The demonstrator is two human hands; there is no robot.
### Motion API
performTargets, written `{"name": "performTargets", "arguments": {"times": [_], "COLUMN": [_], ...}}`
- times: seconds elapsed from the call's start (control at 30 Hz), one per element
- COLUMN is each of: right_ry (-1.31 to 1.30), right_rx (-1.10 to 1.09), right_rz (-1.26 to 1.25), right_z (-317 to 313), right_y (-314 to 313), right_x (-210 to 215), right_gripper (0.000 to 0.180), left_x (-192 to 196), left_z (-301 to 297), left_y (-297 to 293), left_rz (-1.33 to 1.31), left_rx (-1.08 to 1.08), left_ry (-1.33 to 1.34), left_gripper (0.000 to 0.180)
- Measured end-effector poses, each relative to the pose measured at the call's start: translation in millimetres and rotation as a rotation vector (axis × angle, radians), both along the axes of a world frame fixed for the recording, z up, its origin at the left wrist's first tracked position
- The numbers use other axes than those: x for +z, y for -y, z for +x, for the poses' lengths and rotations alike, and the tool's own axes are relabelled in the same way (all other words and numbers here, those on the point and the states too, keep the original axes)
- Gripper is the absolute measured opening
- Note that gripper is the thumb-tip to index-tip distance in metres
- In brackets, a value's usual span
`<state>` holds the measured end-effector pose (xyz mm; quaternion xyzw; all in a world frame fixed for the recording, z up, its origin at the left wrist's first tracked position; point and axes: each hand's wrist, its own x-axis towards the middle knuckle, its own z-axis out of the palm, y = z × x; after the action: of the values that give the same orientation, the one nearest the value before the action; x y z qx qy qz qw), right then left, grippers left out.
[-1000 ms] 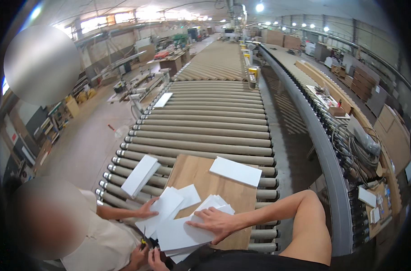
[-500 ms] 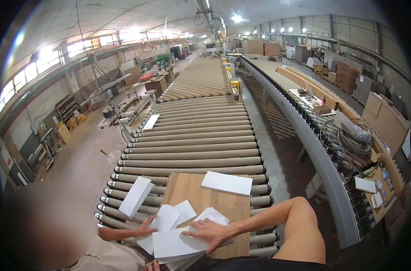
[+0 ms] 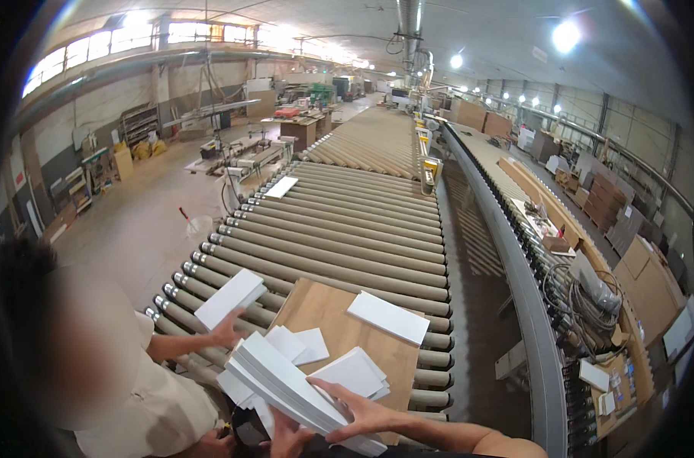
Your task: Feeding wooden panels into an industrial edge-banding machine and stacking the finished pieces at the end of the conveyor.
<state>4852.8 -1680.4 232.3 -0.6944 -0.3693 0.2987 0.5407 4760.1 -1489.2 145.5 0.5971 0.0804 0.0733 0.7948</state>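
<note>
Both hands grip a tilted stack of white panels (image 3: 297, 389) over the near rollers: left hand (image 3: 286, 441) closed beneath it, right hand (image 3: 358, 412) spread on top. Left of it, a co-worker's hand (image 3: 229, 332) touches another white panel (image 3: 229, 298); rightward, brown board (image 3: 339, 328), roller conveyor (image 3: 347, 229).

A roller conveyor (image 3: 339, 229) carries a brown board (image 3: 328, 313) (white panels (image 3: 387, 317) lie on it).
</note>
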Motion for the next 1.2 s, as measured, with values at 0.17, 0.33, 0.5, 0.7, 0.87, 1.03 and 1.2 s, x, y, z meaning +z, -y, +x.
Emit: {"name": "performTargets", "arguments": {"times": [0.17, 0.33, 0.5, 0.7, 0.87, 1.03, 1.2], "right_ry": [-0.285, -0.283, -0.446, -0.351, 0.1, 0.626, 0.899], "right_rx": [-0.085, -0.138, -0.221, -0.417, -0.395, -0.054, 0.282], "right_rz": [0.045, -0.077, 0.043, 0.067, -0.08, -0.466, -0.351], "right_z": [-18.6, -29.2, -47.9, -19.3, 26.2, 54.3, 63.9], "right_y": [-18.7, -13.2, -11.4, 17.0, 54.9, 53.2, 27.2], "right_x": [-13.9, -22.1, -17.4, -23.1, 5.4, -32.7, -38.5], "right_gripper": [0.108, 0.106, 0.105, 0.096, 0.105, 0.099, 0.101], "left_x": [52.9, 32.4, 23.9, 31.7, 61.7, 57.0, 92.2], "left_z": [10.7, 13.8, 9.5, 19.5, 17.2, 5.2, -17.0], "left_y": [28.8, 23.4, 16.4, 3.5, -48.6, -96.5, -109.9], "left_rz": [-0.282, -0.187, -0.484, -0.676, -0.719, -0.793, -0.635], "left_rx": [0.025, -0.03, -0.06, -0.113, -0.308, -0.56, -0.34], "left_ry": [0.062, -0.007, 0.09, 0.053, 0.037, 0.012, 0.115], "left_gripper": [0.107, 0.104, 0.084, 0.086, 0.088, 0.096, 0.096]}}
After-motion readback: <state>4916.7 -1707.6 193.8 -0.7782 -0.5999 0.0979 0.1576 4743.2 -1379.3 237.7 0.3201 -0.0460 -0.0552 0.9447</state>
